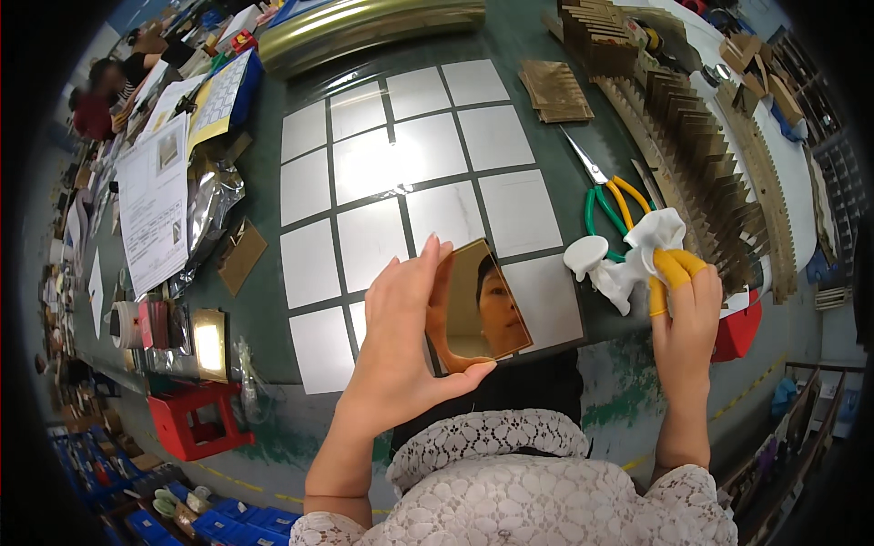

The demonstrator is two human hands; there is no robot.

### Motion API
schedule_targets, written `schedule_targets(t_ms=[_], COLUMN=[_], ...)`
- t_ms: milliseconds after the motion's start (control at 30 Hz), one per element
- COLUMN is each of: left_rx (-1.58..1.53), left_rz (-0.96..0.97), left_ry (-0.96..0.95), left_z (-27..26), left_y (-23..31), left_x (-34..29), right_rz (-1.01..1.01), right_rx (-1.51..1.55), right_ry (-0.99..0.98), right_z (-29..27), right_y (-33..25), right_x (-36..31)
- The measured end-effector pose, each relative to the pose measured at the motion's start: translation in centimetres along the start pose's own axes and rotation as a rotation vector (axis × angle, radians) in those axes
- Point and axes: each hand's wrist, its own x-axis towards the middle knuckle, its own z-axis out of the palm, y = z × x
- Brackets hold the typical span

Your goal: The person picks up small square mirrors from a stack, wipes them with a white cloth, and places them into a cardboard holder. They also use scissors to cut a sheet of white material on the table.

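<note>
My left hand (391, 332) holds a square, gold-tinted mirror plate (487, 305) by its edges, tilted up over the near part of the table, with a reflection in its shiny face. Beneath it, rows of pale square sheets (519, 211) lie in a grid on the dark green table. My right hand (685, 314), with yellow finger covers (674, 271) on some fingers, grips a crumpled white cloth (657, 232) at the table's right. Beyond the cloth lie scissors (594, 173) with green and yellow handles.
A roll of gold film (373, 38) spans the far edge. Slotted racks (701, 164) run along the right, near a stack of brown plates (555, 91). Printed papers (153, 205) lie at left. A red stool (196, 420) stands below the left edge. Another person (96, 100) is far left.
</note>
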Motion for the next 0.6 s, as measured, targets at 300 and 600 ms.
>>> schedule_targets(t_ms=[300,600], left_rx=[-0.004,-0.036], left_rz=[0.039,0.044], left_ry=[-0.113,-0.184], left_z=[0.1,0.7], left_y=[0.3,1.9], left_x=[-0.2,-0.4], right_rz=[-0.007,-0.472], right_rx=[0.565,0.611], right_ry=[-0.151,-0.507], right_z=[-2.4,-0.2], right_y=[-3.6,-6.6], right_x=[1.8,4.5])
